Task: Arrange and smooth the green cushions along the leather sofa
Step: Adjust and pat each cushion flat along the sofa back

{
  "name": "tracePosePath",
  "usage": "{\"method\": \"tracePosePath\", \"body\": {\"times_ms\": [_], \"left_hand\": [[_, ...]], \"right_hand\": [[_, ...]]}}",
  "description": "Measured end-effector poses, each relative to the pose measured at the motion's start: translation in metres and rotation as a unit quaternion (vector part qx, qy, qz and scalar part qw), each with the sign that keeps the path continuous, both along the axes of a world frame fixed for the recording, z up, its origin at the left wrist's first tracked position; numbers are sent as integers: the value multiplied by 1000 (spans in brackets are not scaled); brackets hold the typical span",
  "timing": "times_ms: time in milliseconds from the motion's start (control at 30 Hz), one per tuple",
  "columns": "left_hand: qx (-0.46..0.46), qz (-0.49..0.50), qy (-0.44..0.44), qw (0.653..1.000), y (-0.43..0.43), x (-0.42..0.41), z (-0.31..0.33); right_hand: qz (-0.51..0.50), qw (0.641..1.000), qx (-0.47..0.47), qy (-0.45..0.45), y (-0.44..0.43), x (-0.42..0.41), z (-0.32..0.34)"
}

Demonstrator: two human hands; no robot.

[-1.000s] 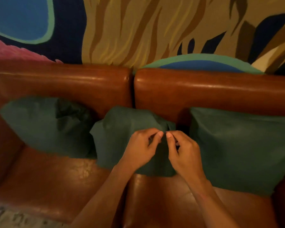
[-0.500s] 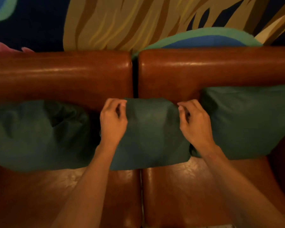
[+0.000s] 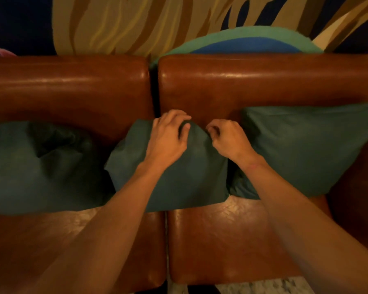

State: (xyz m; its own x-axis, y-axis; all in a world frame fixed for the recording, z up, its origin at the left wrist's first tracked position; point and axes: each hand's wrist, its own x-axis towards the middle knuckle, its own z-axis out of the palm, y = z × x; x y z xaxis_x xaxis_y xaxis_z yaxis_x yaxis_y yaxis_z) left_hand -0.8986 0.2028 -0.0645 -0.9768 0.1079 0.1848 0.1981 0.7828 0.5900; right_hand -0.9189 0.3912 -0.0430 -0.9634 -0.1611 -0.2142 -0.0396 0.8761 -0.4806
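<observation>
Three dark green cushions lean against the back of the brown leather sofa (image 3: 232, 88). The middle cushion (image 3: 191, 179) sits over the seam between the two seats. My left hand (image 3: 168, 136) grips the top edge of the middle cushion, fingers curled over it. My right hand (image 3: 227, 139) pinches the same cushion's top right corner. The left cushion (image 3: 36, 166) is creased and dented near its top. The right cushion (image 3: 310, 145) is flat and smooth, tilted up toward the right.
A painted wall mural (image 3: 157, 24) in yellow, blue and green rises behind the sofa back. The bare leather seats (image 3: 225, 240) lie in front of the cushions. A strip of pale speckled floor (image 3: 263, 287) shows at the bottom edge.
Both hands have moved inward from the middle cushion's two upper corners to its top edge and right corner. The cushion's top now bunches between them.
</observation>
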Motion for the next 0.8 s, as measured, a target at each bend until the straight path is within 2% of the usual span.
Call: {"method": "tracePosePath", "body": {"times_ms": [133,233,500,600,800], "left_hand": [[-66,-57,-52,995,17,-3,-18],[-84,-61,-30,994,16,5,-25],[-93,-52,-1,994,17,11,-28],[-101,-52,3,994,20,11,-29],[-114,-52,6,992,22,9,-31]], "right_hand": [[91,989,49,-107,5,-17,-1],[110,980,58,-157,9,-22,-4],[-15,986,-36,-160,16,-13,-6],[-41,983,-5,-180,10,-15,-3],[-4,972,95,-216,1,-27,5]]}}
